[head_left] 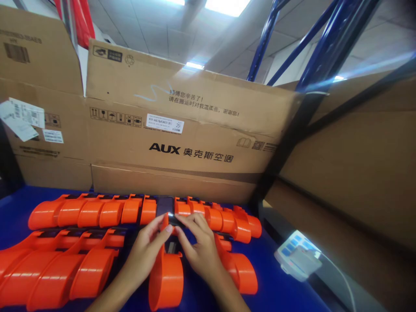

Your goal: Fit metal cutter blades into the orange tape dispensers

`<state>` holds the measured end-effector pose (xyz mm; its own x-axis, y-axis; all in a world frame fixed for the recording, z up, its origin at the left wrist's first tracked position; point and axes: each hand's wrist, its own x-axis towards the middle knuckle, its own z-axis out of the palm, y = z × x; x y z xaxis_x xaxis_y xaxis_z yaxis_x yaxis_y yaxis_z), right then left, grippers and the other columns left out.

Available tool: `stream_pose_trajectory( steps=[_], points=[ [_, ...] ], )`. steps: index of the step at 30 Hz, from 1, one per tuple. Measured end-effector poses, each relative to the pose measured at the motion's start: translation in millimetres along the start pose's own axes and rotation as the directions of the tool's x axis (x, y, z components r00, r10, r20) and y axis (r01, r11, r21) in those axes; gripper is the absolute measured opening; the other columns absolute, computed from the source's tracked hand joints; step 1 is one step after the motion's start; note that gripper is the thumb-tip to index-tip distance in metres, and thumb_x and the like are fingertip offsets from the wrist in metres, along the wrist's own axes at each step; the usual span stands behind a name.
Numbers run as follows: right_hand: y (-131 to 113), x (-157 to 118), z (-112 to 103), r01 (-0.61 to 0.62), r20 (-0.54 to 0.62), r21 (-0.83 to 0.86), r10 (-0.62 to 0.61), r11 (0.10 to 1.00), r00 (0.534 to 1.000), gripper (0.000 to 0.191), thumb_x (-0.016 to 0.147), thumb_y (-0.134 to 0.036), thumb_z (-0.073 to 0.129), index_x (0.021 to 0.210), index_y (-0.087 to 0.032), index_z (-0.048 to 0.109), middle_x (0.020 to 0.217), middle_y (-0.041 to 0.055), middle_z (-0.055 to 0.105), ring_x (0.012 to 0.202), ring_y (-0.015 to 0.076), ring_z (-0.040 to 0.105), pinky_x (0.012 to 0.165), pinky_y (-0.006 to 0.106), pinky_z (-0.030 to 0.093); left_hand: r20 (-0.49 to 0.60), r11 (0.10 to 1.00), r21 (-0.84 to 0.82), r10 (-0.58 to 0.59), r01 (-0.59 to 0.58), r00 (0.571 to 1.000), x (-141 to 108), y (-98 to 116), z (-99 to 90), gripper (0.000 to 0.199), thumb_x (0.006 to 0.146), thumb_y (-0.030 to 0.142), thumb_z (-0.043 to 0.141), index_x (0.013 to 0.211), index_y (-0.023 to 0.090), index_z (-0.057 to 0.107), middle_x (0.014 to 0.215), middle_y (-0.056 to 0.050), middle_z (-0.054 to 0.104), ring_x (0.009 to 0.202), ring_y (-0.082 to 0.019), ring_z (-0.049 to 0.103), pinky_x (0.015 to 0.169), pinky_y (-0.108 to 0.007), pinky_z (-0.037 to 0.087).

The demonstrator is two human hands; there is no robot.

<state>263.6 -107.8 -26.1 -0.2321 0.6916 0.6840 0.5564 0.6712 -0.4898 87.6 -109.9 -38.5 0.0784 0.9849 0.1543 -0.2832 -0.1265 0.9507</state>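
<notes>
An orange plastic piece (167,279) with a round, drum-shaped lower end hangs between my two hands. My left hand (144,249) pinches the narrow upper end of it between thumb and fingers. At that same end a small black part (174,220) is partly covered by fingertips. My right hand (201,245) closes its thumb and index finger on this black part from the right. Whether the two parts are joined cannot be made out. Similar orange pieces (94,271) lie in a row left of my hands, and others (243,273) sit to the right.
A further row of orange pieces (89,213) with black parts runs across the back of the blue surface (269,281). Behind stand printed cardboard panels (201,130). A dark blue metal post (292,117) slants at right, near a white power strip (297,255) with a cable.
</notes>
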Motion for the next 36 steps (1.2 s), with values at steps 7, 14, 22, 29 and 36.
stream_pose_trajectory(
  steps=[7, 14, 22, 29, 36],
  points=[
    [-8.3, 0.3, -5.2, 0.002, 0.070, 0.063, -0.006, 0.998, 0.998, 0.037, 0.101, -0.025, 0.057, 0.138, -0.030, 0.062, 0.108, 0.0082, 0.066, 0.103, 0.0245, 0.063, 0.094, 0.042, 0.054, 0.056, 0.999, -0.013, -0.036, 0.037, 0.998, -0.7, -2.3, 0.9, 0.052, 0.074, 0.033, 0.085, 0.122, 0.022, 0.071, 0.096, -0.005, 0.078, 0.073, -0.019, 0.066, 0.061, -0.026, 0.051],
    [2.6, 2.5, -4.8, -0.111, -0.066, 0.036, 0.113, 0.993, 0.991, 0.033, 0.104, -0.022, 0.044, 0.131, -0.024, 0.063, 0.109, 0.0090, 0.072, 0.099, 0.0235, 0.068, 0.090, 0.038, 0.055, -0.016, 0.999, -0.038, -0.032, 0.031, 0.999, 5.2, -8.4, -2.9, 0.042, 0.076, 0.032, 0.083, 0.112, 0.019, 0.069, 0.086, -0.002, 0.073, 0.059, -0.012, 0.058, 0.049, -0.021, 0.043],
    [14.1, -5.9, -4.6, -0.327, 0.174, -0.524, 0.475, 0.787, 0.863, 0.012, 0.087, -0.030, 0.069, 0.095, -0.021, 0.072, 0.094, 0.0109, 0.076, 0.091, 0.0304, 0.071, 0.076, 0.038, 0.050, -0.035, 0.997, -0.039, -0.061, 0.060, 0.998, 4.5, -9.0, -2.6, 0.045, 0.072, 0.034, 0.085, 0.111, 0.019, 0.067, 0.075, 0.002, 0.070, 0.053, -0.010, 0.053, 0.048, -0.021, 0.043],
    [7.6, -11.7, -0.8, -0.302, 0.269, -0.576, 0.525, 0.759, 0.807, 0.029, 0.080, -0.032, 0.074, 0.106, -0.021, 0.070, 0.105, 0.0126, 0.077, 0.099, 0.0324, 0.072, 0.078, 0.038, 0.048, -0.027, 0.996, -0.037, -0.080, 0.079, 0.996, 4.4, -8.3, -2.2, 0.048, 0.070, 0.033, 0.086, 0.112, 0.019, 0.067, 0.080, 0.001, 0.072, 0.057, -0.013, 0.058, 0.048, -0.021, 0.043],
    [5.6, -7.5, -3.5, -0.314, 0.266, -0.493, 0.485, 0.811, 0.833, 0.012, 0.080, -0.024, 0.070, 0.092, -0.022, 0.069, 0.093, 0.0073, 0.077, 0.087, 0.0268, 0.071, 0.067, 0.031, 0.043, -0.017, 0.996, -0.033, -0.083, 0.083, 0.996, 7.4, -10.9, -3.5, 0.041, 0.071, 0.035, 0.087, 0.105, 0.019, 0.070, 0.068, 0.004, 0.064, 0.050, -0.009, 0.047, 0.045, -0.019, 0.038]
  ],
)
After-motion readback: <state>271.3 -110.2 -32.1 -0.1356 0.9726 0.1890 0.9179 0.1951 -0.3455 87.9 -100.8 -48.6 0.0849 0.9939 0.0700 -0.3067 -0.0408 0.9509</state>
